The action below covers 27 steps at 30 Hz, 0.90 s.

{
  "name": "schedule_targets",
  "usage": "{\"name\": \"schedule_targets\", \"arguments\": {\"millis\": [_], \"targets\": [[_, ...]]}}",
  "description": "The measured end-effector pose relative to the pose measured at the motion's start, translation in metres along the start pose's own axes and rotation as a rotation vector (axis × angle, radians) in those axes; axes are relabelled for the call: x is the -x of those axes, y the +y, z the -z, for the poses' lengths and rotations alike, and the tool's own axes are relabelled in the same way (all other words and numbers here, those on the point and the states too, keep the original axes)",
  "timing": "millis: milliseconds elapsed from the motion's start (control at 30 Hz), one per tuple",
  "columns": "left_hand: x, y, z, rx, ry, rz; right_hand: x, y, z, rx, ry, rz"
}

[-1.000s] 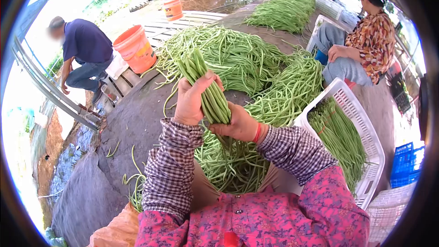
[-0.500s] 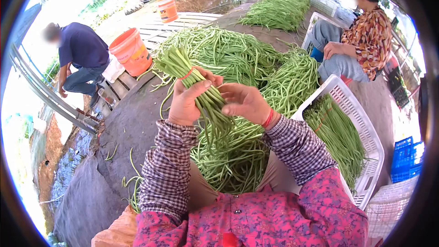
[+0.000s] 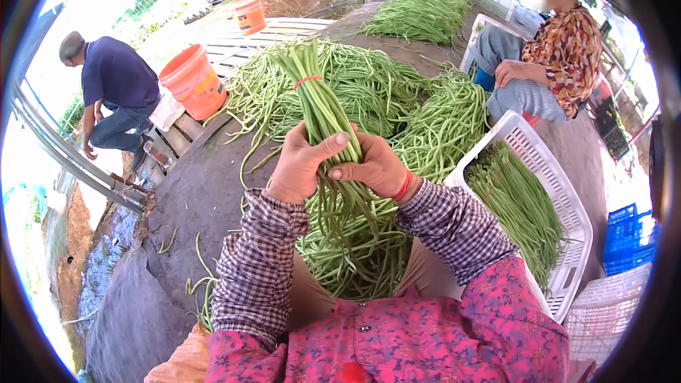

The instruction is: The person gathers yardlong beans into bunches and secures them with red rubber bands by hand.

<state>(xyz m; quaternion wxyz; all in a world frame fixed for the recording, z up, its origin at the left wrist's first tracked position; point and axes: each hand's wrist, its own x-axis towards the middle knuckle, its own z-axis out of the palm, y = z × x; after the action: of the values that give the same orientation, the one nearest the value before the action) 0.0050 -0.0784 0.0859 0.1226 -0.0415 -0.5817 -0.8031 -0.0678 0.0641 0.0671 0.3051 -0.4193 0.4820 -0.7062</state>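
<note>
A bundle of long green beans (image 3: 312,99) stands nearly upright in front of me, with a red band (image 3: 308,81) round its upper part. Both hands grip it below the band: my left hand (image 3: 305,159) wraps its left side and my right hand (image 3: 372,167) closes on its right side, thumbs facing each other. The lower ends of the beans hang loose beneath my hands. Directly below, between my knees, lies a heap of loose long beans (image 3: 355,255).
A white crate (image 3: 582,241) with banded bean bundles stands at my right, near blue crates (image 3: 621,241). More beans (image 3: 333,78) pile up ahead. Orange buckets (image 3: 191,85) stand left. One person (image 3: 117,78) crouches at left; another (image 3: 560,57) sits at right.
The bundle has turned more upright, and the band now sits higher above my hands. My right hand has closed on the beans, its fingers having been looser before.
</note>
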Motion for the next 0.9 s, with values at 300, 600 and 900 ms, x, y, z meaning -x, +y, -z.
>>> {"name": "schedule_targets", "arguments": {"millis": [300, 600, 900], "targets": [[0.002, -0.003, 0.017, 0.282, 0.075, 0.104, -0.001, -0.011, 0.024, -0.304, 0.108, -0.203], [-0.005, 0.004, 0.006, 0.27, 0.022, 0.101, 0.004, -0.018, 0.045, -0.284, 0.227, -0.148], [-0.013, -0.007, -0.004, -0.158, 0.074, -0.097, -0.002, -0.016, 0.042, -0.3, 0.246, -0.133]]}}
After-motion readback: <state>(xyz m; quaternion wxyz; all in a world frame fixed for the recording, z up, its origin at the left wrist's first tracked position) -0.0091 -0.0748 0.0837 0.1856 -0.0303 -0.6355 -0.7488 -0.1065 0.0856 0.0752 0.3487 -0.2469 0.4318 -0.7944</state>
